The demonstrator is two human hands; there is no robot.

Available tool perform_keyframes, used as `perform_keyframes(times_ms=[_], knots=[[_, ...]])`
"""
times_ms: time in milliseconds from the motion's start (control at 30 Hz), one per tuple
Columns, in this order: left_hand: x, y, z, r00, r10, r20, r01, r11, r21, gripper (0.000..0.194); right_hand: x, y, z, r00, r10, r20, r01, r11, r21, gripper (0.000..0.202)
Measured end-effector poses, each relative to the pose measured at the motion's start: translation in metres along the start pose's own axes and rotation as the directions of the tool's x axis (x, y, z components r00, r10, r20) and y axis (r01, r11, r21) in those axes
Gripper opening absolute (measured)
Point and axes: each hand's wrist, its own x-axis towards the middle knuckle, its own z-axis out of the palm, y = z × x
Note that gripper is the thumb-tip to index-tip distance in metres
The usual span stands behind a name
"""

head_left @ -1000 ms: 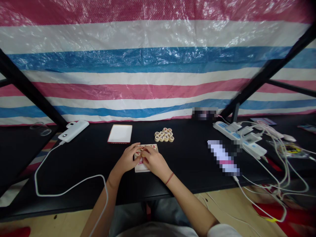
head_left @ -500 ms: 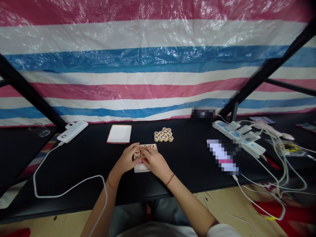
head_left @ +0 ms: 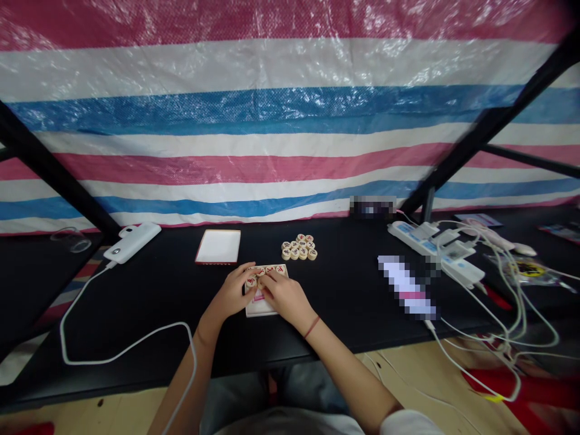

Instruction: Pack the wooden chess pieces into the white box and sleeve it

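A shallow white box [head_left: 261,309] lies in front of me, its far part filled with round Chinese chess pieces [head_left: 280,269] marked in red. My left hand [head_left: 232,294] is at the box's left edge, thumb and fingers apart around a corner chess piece [head_left: 251,282], without visibly gripping it. From the right, my right hand [head_left: 286,297] reaches over the box with its fingers closed on another chess piece, mostly covered by the fingertips. Some pink print shows on the box floor below the hands.
Beyond the box, several more chess pieces [head_left: 299,248] sit grouped on the black table [head_left: 149,302]. The box lid [head_left: 220,246] lies inside up at the back left. A white power bank [head_left: 136,241] with a cable is farther left. On the right are a power strip [head_left: 435,251] and tangled white cables.
The right fingers have lowered the chess piece slightly beside the corner piece, and its face is now more covered. The left hand has hardly moved.
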Motion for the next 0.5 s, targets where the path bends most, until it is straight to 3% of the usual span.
perform_keyframes(times_ms=[300, 500], knots=[[0.0, 0.001, -0.001, 1.0, 0.01, -0.019, -0.011, 1.0, -0.019, 0.038, 0.002, 0.002, 0.003, 1.0, 0.011, 0.009, -0.011, 1.0, -0.024, 0.011], [0.002, 0.0, 0.001, 1.0, -0.019, -0.019, 0.019, 1.0, -0.018, 0.038, 0.0, 0.011, -0.005, 0.995, 0.049, -0.092, -0.035, 0.988, 0.149, 0.016]])
